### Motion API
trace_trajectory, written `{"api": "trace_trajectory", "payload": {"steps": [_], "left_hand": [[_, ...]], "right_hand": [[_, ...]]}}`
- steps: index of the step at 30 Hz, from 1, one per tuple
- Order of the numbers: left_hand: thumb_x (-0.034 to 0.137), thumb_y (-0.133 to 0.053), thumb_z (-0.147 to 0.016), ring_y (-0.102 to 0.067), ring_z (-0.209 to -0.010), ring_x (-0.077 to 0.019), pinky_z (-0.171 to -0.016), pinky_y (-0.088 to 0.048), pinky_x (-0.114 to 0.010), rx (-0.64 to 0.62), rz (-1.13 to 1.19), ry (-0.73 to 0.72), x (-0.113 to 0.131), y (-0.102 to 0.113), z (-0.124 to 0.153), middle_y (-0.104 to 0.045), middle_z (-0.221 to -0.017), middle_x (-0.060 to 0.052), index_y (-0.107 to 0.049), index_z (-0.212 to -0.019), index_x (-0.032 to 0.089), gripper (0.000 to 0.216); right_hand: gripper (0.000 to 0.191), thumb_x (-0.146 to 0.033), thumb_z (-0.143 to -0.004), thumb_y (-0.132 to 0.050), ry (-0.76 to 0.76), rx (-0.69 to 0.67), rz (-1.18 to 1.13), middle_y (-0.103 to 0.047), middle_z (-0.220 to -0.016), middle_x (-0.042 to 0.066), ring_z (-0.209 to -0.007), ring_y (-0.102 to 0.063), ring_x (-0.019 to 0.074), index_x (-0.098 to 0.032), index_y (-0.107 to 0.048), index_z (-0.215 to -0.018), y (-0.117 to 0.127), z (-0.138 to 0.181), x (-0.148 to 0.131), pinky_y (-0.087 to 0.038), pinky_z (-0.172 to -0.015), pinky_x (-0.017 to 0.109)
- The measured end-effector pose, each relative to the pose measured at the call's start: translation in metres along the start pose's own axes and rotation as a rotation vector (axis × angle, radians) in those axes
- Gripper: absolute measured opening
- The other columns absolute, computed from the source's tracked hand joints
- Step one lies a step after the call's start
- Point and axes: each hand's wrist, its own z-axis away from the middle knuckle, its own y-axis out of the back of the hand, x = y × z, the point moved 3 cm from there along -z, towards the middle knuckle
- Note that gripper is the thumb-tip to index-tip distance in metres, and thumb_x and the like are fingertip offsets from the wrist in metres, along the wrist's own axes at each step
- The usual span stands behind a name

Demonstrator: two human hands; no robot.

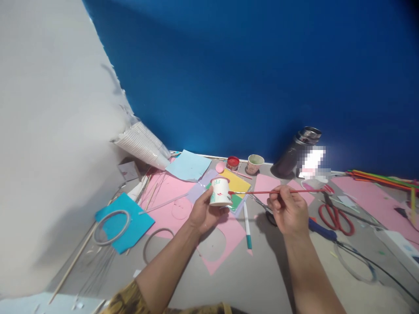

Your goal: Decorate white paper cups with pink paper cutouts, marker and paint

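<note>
plainly, the person's left hand (204, 214) is wrapped around a small white paper cup (220, 192), its fingers closed on the cup's wall. it holds the cup up off the table (255, 279), over a stack of coloured sheets. the cup carries green and pink marks on its side. the right hand (288, 211) is pinched shut on a thin red brush (278, 191) — the handle runs almost level, out to the right past the knuckles, and its tip meets the cup's right side. the two hands are near each other but apart, joined only by the brush.

under the cup lies a yellow sheet (236, 182) on green and lilac ones, with pink paper (163, 192) spread to the left and below. a teal-tipped pen (248, 226) lies on the table between the two hands. behind the cup a red paint pot (233, 162) and a second paper cup (254, 164) stand side by side near the blue wall (262, 78), and a pink ball (220, 167) sits just left of the pot. a dark steel flask (294, 155) stands further right. red scissors (337, 218) lie right of the right hand, apart from it. far left — a sleeve of stacked white cups (144, 146) lies on its side, and a wire ring (115, 211) rests on a blue card (140, 224).
</note>
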Motion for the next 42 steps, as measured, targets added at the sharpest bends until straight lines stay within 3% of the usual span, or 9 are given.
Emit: {"api": "trace_trajectory", "payload": {"steps": [21,32,42], "left_hand": [[0.041,-0.051,-0.097,-0.068,-0.079,-0.0257,-0.067,-0.053,-0.035,-0.044,0.151,0.046,0.0009,-0.0052,0.0016,-0.07,-0.094,-0.014,-0.054,-0.138,0.009,0.053],[0.039,-0.052,-0.096,-0.064,-0.079,-0.0228,-0.067,-0.05,-0.033,-0.069,0.243,0.103,-0.0017,-0.0095,0.0046,-0.068,-0.094,-0.014,-0.057,-0.136,0.009,0.051],[0.035,-0.054,-0.094,-0.063,-0.079,-0.0231,-0.067,-0.048,-0.033,-0.047,0.239,0.066,-0.0006,-0.0063,0.004,-0.067,-0.092,-0.013,-0.061,-0.134,0.011,0.047]], "right_hand": [[0.038,-0.05,-0.068,-0.09,-0.024,0.03,-0.02,-0.063,-0.056,-0.001,-0.041,-0.044,0.0039,-0.017,-0.07,-0.071,0.0002,-0.0015,0.0006,-0.038,-0.043,0.019],[0.039,-0.049,-0.068,-0.091,-0.048,0.006,-0.017,-0.063,-0.057,-0.001,-0.042,-0.045,0.0035,-0.016,-0.069,-0.071,-0.002,-0.001,0.0005,-0.036,-0.042,0.018],[0.038,-0.049,-0.073,-0.087,-0.029,-0.044,-0.003,-0.063,-0.059,-0.001,-0.042,-0.044,0.004,-0.017,-0.067,-0.073,-0.0027,-0.0003,0.003,-0.035,-0.041,0.018]]}}
